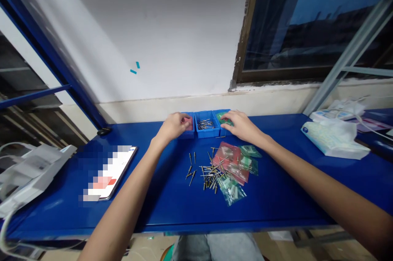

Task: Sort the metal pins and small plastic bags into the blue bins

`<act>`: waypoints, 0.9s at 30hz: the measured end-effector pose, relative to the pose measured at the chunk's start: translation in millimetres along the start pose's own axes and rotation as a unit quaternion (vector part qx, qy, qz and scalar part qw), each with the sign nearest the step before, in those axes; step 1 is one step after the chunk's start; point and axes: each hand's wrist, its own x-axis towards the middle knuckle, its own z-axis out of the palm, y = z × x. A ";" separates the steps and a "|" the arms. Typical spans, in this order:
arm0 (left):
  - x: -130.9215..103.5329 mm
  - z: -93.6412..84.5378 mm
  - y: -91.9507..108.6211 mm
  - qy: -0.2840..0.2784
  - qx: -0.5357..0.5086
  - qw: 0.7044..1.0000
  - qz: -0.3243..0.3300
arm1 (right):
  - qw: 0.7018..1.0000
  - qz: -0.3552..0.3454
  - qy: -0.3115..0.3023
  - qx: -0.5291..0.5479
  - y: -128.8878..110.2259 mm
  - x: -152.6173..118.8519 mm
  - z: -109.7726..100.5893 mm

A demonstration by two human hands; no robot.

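Observation:
My left hand (pixel 174 126) is at the left blue bin (pixel 189 135), its curled fingers closed on pink plastic bag material (pixel 188 122). My right hand (pixel 242 125) reaches into the right blue bin (pixel 225 131), with fingers bent round a green plastic bag (pixel 221 118). Between the hands, the middle blue bin (pixel 207 133) holds many pop rivets (pixel 205 124). Nearer me lies a loose pile of pop rivets (pixel 211 179). Pink bags (pixel 226 155) and green bags (pixel 232 190) with small pale pieces overlap its right side.
Several single rivets (pixel 192 177) lie left of the pile. A phone (pixel 118 171), partly blurred out, rests on the blue table (pixel 172 207) at left, near a white power strip (pixel 33 175). At right stands a tissue pack (pixel 336 140). A wall (pixel 172 48) rises behind the bins.

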 end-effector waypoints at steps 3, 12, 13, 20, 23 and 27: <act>-5.5 4.5 9.9 -0.068 -0.033 0.994 0.079 | 1.000 -0.007 0.019 0.020 2.1 -19.7 7.7; -15.8 24.9 18.5 -0.011 -0.063 0.992 0.105 | 0.998 -0.003 0.030 0.056 -4.5 -25.8 25.0; -16.3 26.3 19.5 -0.003 -0.059 0.993 0.101 | 0.998 0.004 0.028 0.061 -4.8 -26.1 23.8; -19.3 30.3 21.1 0.017 -0.055 0.992 0.113 | 0.996 0.038 0.034 0.071 -9.2 -26.7 21.3; -19.5 30.3 20.9 0.021 -0.055 0.991 0.119 | 0.996 0.036 0.040 0.068 -10.8 -27.4 21.4; -19.9 29.9 22.3 0.024 -0.048 0.992 0.116 | 0.996 0.027 0.044 0.072 -9.7 -28.0 21.8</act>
